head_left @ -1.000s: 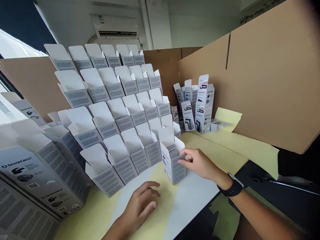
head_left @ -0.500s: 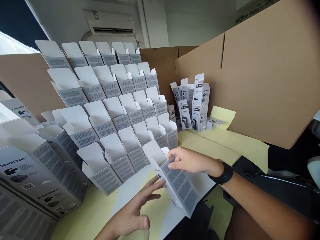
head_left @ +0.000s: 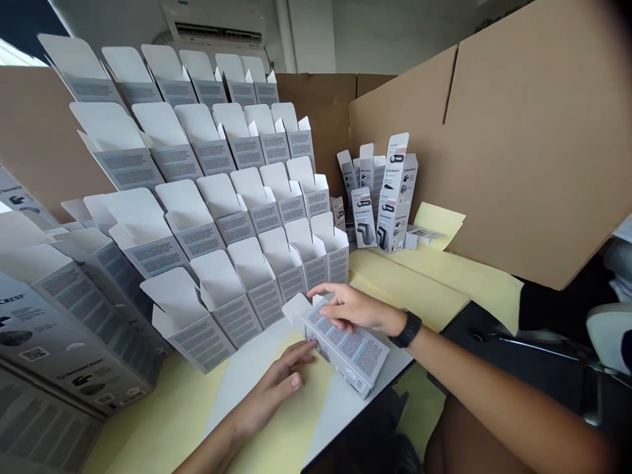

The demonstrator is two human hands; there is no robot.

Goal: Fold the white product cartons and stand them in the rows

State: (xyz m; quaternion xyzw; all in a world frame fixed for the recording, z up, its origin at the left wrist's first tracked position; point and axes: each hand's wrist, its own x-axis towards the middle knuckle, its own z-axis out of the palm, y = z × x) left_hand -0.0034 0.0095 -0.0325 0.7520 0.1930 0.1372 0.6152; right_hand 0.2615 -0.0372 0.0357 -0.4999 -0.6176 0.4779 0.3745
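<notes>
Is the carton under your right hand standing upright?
No, the carton lies on its side on the white sheet, under the right hand.

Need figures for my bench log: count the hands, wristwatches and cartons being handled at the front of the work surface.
Hands: 2 (left hand, right hand)
Wristwatches: 1 (black wristwatch)
Cartons being handled: 1 (grey printed carton)
Total: 4

The bare right hand (head_left: 353, 309), a black strap watch (head_left: 407, 329) at its wrist, arches fingers downward; the bare left hand (head_left: 274, 388) lies nearer, fingers loosely extended.
</notes>
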